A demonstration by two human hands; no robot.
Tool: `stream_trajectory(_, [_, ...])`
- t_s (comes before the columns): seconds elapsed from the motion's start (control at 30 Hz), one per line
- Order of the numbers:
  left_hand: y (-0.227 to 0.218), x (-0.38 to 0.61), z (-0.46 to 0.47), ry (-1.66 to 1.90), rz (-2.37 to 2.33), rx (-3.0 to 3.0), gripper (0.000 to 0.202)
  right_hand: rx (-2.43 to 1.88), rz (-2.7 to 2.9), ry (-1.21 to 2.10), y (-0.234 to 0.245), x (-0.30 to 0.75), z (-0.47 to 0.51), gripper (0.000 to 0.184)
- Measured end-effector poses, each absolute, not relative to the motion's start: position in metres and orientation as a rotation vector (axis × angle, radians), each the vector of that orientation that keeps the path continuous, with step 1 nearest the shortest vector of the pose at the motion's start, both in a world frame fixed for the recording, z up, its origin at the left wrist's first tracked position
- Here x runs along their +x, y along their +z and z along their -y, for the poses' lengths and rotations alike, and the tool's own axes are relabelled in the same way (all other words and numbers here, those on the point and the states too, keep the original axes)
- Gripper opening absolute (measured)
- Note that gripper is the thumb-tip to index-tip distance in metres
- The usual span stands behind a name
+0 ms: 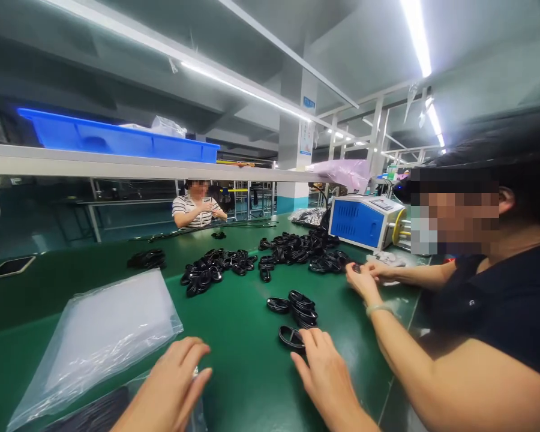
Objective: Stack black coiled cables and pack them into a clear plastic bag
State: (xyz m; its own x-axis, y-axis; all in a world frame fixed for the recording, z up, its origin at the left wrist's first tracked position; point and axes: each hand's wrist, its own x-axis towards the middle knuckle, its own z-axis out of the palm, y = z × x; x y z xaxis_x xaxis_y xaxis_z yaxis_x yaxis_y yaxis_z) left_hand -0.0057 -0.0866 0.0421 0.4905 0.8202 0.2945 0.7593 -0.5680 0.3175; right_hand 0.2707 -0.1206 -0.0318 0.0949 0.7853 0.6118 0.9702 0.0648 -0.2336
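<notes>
My left hand (pixel 175 375) hovers over the near edge of the green table, its thumb apart from the fingers and nothing in its grasp. Beneath it lies a clear plastic bag (pixel 103 411) with dark contents, partly covered by my hand and forearm. My right hand (pixel 324 369) is open, its fingertips at the near edge of a coiled black cable (pixel 290 337); whether they touch it I cannot tell. Just beyond are several more coiled black cables (pixel 302 307), some overlapping. A stack of clear plastic bags (pixel 112 327) lies flat to the left.
Large piles of coiled black cables (pixel 297 247) spread across the table's middle. A co-worker's hands (pixel 363 279) work at the right, near a blue-and-white machine (pixel 360 222). Another person (pixel 198 207) sits opposite. Overhead, a shelf (pixel 252 173) holds a blue tray (pixel 117 139). A phone (pixel 11 267) lies far left.
</notes>
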Motion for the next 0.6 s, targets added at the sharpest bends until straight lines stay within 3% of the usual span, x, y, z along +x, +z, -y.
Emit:
stream_trajectory(0.1, [0.063, 0.054, 0.089, 0.5, -1.275, 2.486, 0.022, -1.766, 1.694, -0.321, -0.049, 0.288, 0.113, 0.027])
stream_trajectory(0.23, [0.045, 0.108, 0.08, 0.547, -1.17, 2.317, 0.027, -1.614, 1.598, 0.058, -0.053, 0.292, 0.103, 0.015])
stream_trajectory(0.43, [-0.015, 0.123, 0.067, 0.834, -1.074, 2.028, 0.066, -1.291, 1.137, 1.02, -0.034, 0.291, 0.102, 0.024])
stream_trajectory(0.6, [-0.033, 0.114, 0.067, 1.065, -1.053, 1.652, 0.049, -1.12, 0.947, 1.335, -0.031, 0.27, 0.108, 0.033])
